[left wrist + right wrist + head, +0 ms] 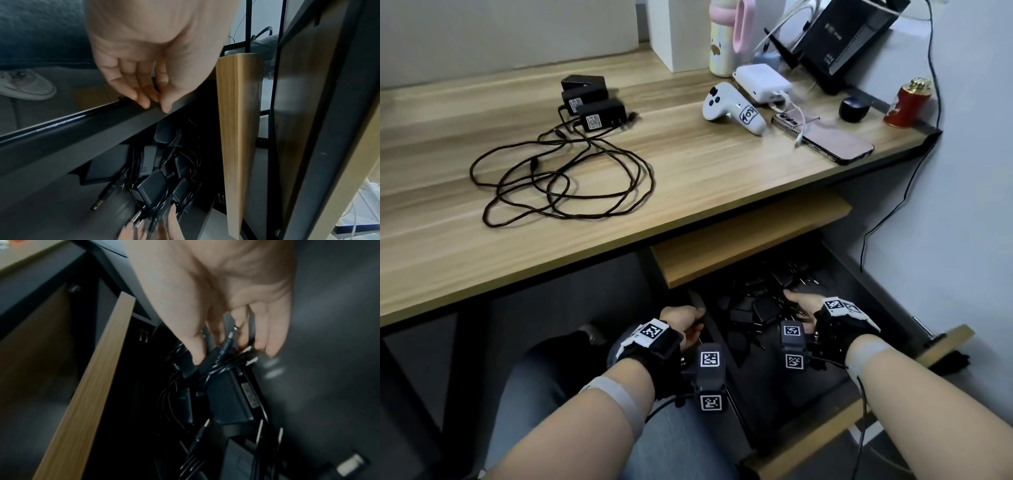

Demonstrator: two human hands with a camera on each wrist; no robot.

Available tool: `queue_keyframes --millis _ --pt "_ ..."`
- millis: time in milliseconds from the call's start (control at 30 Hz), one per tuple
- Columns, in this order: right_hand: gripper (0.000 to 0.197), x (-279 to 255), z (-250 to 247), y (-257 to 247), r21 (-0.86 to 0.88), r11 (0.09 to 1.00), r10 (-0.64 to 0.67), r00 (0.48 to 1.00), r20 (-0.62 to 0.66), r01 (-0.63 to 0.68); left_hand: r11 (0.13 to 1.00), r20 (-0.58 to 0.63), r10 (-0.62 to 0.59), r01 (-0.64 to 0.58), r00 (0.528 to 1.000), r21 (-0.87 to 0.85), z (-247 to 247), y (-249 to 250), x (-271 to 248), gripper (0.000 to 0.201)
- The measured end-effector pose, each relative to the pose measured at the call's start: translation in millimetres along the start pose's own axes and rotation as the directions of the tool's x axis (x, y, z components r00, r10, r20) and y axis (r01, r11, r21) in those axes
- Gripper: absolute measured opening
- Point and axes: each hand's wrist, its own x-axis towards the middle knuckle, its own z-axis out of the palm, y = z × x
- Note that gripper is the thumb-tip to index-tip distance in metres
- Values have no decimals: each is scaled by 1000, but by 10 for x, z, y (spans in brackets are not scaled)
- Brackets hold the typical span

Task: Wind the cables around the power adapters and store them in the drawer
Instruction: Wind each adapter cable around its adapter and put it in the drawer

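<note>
The drawer's (pixel 945 346) left wall is gripped by the left hand (pixel 681 320); a wound adapter (pixel 228 395) is pinched inside it by the right hand (pixel 803 303).

On desk (pixel 688 192): 3 black power adapters (pixel 592 102) in a cluster, cables (pixel 558 181) unwound in one tangle, strand count not separable. 1 white game controller (pixel 732 108), 1 white power bank (pixel 760 84), 2 phones (pixel 828 137) overlapping, 1 red can (pixel 907 102), 1 small dark round object (pixel 854 108), 1 pastel bottle (pixel 724 37), 1 black router (pixel 849 44). 1 open drawer (pixel 859 411): pile of wound black adapters (pixel 760 308), at least 5, exact count unclear. 2 hands (pixel 681 325), each with 1 wrist camera.
</note>
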Motion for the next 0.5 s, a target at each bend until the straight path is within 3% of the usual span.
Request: queue_keyframes --millis 133,200,300,500 --pt "42 -117 -58 -126 -118 988 -116 987 -108 103 999 80 -22 19 997 44 -55 70 -59 25" --pt "28 -204 -66 -206 -172 974 -170 976 -138 145 996 120 -26 16 992 82 -76 130 -114 24" --pt "11 -329 -82 -338 -155 968 -211 974 -82 197 986 217 -11 -25 976 164 -109 258 -268 19" --pt "24 -886 -113 -715 -309 894 -273 942 196 324 902 572 -27 -226 820 367 -151 686 -774 22"
